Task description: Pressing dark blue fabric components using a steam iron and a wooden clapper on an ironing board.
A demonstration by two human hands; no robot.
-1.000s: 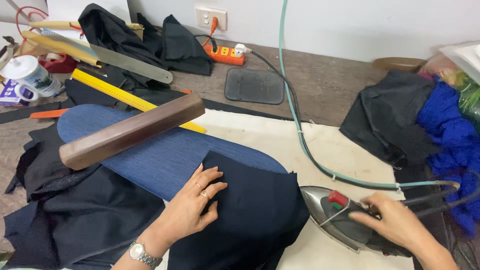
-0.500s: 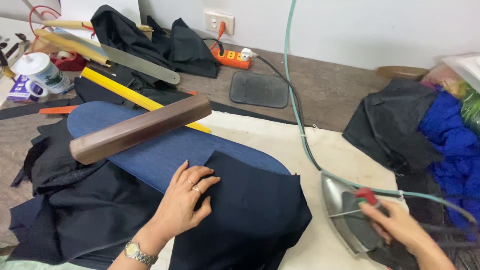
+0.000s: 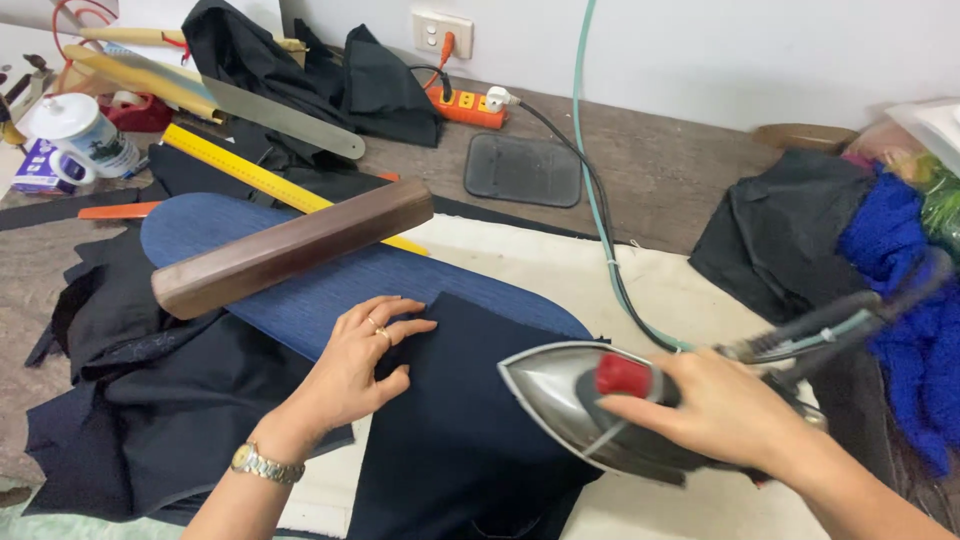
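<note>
Since the earlier frame: our right hand [image 3: 725, 410] has carried the steam iron [image 3: 590, 410] from the near right edge of the pressing pad in over the dark navy fabric piece [image 3: 455, 440]; the left hand has kept its place.

Right hand: fingers closed round the iron's handle, thumb by the red knob [image 3: 623, 375]. We cannot tell whether the soleplate touches the cloth.

Left hand [image 3: 360, 365]: open and flat, fingers spread, pinning the fabric's far-left corner where it laps onto the blue sleeve board [image 3: 300, 290].

Progress, as we judge it: fabric laid and held, iron arriving at it; pressing appears barely begun.

Wooden clapper block [image 3: 290, 245]: lying across the sleeve board, apart from both hands.

Yellow ruler [image 3: 260, 180]: behind the block.

Packages and labels:
- white printed mug [image 3: 85, 135], far-left corner of the table;
- small purple-and-white box [image 3: 35, 170], just beside the mug;
- orange power strip [image 3: 465, 105], far edge by the wall.
</note>
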